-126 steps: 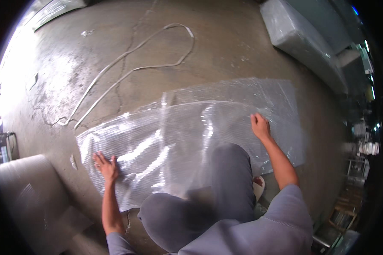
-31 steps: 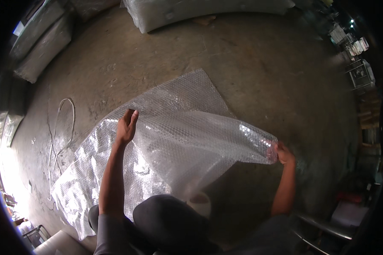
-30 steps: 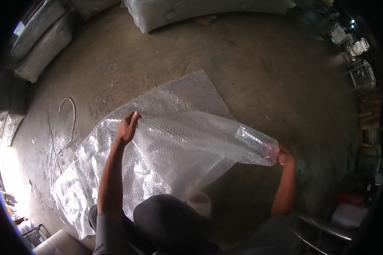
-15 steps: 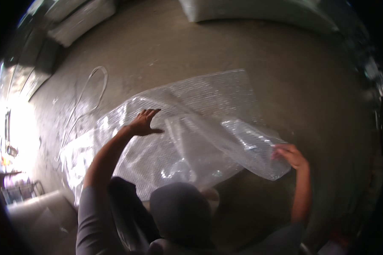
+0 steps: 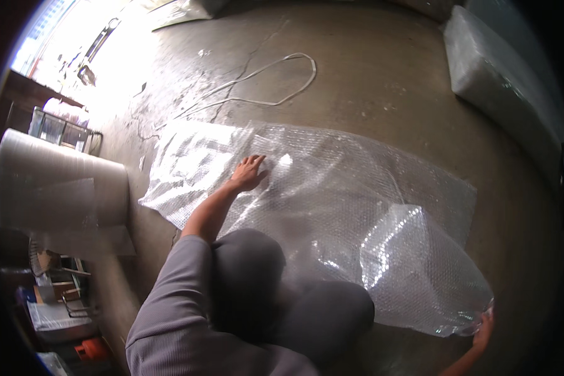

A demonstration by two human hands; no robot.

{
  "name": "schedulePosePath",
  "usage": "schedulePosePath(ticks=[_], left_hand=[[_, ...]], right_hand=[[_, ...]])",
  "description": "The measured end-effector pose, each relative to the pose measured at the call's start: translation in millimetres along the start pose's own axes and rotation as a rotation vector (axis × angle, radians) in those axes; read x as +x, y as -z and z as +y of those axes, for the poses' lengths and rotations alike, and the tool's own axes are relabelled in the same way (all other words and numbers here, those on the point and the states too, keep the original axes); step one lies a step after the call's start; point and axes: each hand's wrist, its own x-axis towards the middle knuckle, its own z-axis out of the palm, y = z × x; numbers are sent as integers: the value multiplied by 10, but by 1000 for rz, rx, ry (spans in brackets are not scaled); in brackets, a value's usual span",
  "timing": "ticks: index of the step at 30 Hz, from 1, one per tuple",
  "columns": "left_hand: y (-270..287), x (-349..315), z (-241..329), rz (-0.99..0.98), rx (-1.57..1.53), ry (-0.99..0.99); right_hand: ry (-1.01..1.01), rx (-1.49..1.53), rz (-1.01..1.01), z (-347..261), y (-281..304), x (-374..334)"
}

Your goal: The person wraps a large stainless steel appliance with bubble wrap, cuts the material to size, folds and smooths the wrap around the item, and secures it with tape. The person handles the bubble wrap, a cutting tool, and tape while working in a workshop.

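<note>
A large sheet of clear bubble wrap [image 5: 323, 169] lies spread over the concrete floor in front of my knees, its near right part folded over and puffed up. My left hand [image 5: 249, 173] rests on the sheet's left part, fingers stretched out and holding nothing. Far to the right, my right hand [image 5: 482, 329] is closed on the sheet's near right corner. Its fingertips are partly hidden by the plastic.
A big roll of bubble wrap [image 5: 62, 185] stands at the left. Beyond the sheet lies a looped white strap [image 5: 276, 102]. A plastic-wrapped block [image 5: 492, 69] sits at the far right. Near left are an orange object [image 5: 91, 349] and assorted clutter.
The view has turned left, bringing the roll further in. My right hand has drawn the corner outward and nearer, spreading the sheet wider. My left hand has come down flat on the sheet.
</note>
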Motion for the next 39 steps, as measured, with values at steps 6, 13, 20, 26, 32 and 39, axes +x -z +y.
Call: schedulePosePath(ticks=[6, 13, 20, 26, 32, 39], left_hand=[[-67, -170, -426, 485, -100, 199], [-447, -1139, -1084, 460, 1, 449], [-327, -1414, -1458, 194, 21, 480], [386, -917, -1545, -73, 23, 491], [632, 533, -1313, 199, 241, -132], [1022, 759, -1020, 229, 171, -410]], right_hand=[[634, -881, 423, -483, -1274, -57], [1029, -786, -310, -1300, -4799, -1131], [939, -1279, -158, -1483, -6339, -1166], [933, -1230, -305, -1393, -5776, -1086], [1019, -1168, -390, -1034, -5414, -1334], [1285, -1058, -150, -707, -5019, -1152]])
